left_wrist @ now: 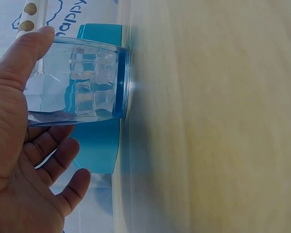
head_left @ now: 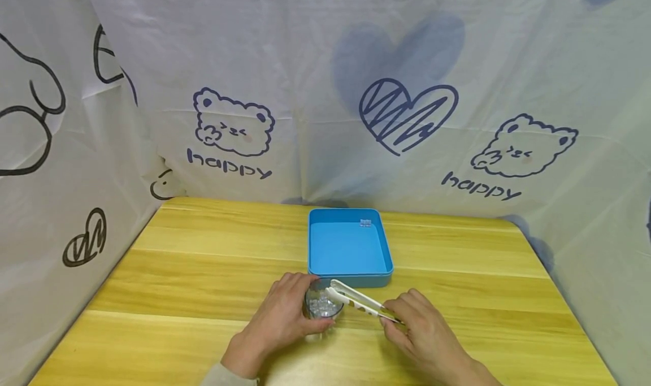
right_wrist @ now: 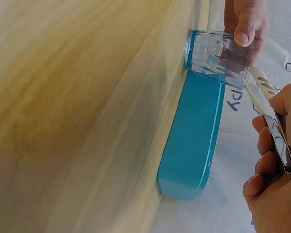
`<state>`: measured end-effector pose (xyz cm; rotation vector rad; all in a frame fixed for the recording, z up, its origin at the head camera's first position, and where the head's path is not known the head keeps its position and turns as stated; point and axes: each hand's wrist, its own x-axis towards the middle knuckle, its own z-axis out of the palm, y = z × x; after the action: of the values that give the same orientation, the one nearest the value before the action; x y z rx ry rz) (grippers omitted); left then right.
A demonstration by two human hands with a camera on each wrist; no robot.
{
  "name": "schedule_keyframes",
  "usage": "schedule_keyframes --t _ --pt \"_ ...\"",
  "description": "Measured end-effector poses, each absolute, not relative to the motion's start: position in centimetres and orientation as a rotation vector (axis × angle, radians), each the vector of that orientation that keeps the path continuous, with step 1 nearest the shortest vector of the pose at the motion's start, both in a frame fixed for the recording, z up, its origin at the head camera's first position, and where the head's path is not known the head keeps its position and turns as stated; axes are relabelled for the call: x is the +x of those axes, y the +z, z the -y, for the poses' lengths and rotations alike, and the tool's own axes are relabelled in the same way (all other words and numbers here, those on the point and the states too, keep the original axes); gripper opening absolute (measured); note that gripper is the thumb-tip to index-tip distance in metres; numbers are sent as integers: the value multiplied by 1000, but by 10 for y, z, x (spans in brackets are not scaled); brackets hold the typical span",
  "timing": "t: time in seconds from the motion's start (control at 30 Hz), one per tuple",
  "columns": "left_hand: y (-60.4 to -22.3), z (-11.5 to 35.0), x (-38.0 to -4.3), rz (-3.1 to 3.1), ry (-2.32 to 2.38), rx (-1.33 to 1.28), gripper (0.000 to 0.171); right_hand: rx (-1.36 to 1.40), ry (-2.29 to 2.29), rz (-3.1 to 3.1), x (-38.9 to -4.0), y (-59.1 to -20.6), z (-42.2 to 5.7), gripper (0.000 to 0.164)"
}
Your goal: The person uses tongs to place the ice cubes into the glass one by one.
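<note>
My left hand point(head_left: 282, 312) grips a clear glass point(left_wrist: 58, 87) between thumb and fingers, the thumb near its rim. Several clear ice-like cubes point(left_wrist: 92, 70) lie at the bottom of this glass, which stands upright on the table. In my right hand point(head_left: 422, 326) is a pair of tongs point(head_left: 358, 301) with white, brown-spotted arms. The tong tips reach into the mouth of the glass; whether they touch a cube cannot be made out. Just behind the glass stands a shallow blue box point(head_left: 351, 280), with clear cubes point(head_left: 365, 223) at its back right corner.
A yellow wood-grain table point(head_left: 203, 284) carries everything. White cloth point(head_left: 315, 64) with printed bears and hearts hangs behind the table and along its sides. The box's front wall is close to the glass.
</note>
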<state>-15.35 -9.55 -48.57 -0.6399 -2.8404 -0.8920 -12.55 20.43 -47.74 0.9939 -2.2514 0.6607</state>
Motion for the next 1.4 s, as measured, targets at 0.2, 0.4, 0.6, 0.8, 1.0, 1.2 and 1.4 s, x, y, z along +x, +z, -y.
schedule_keyframes --t 0.2,0.4,0.6,0.8,1.0,1.2,1.4 --pt "-485 96 -153 2846 -895 -640 82 987 662 2253 -125 -477 -203 11" --pt "-485 96 -153 2853 -891 -637 82 972 676 2256 -126 -475 -203 7" --pt "-485 96 -152 2869 -895 -632 84 918 688 2283 -133 -468 -205 6" --pt "-484 97 -151 2879 -907 -626 84 781 651 2409 -149 -459 -206 12" --pt "-484 96 -152 2882 -914 -621 84 717 591 2474 -169 -454 -206 8" --pt "-484 95 -153 2879 -907 -617 84 652 558 2560 -192 -450 -208 12" --pt "-485 95 -152 2888 -919 -610 84 497 500 2746 -222 -443 -210 20"
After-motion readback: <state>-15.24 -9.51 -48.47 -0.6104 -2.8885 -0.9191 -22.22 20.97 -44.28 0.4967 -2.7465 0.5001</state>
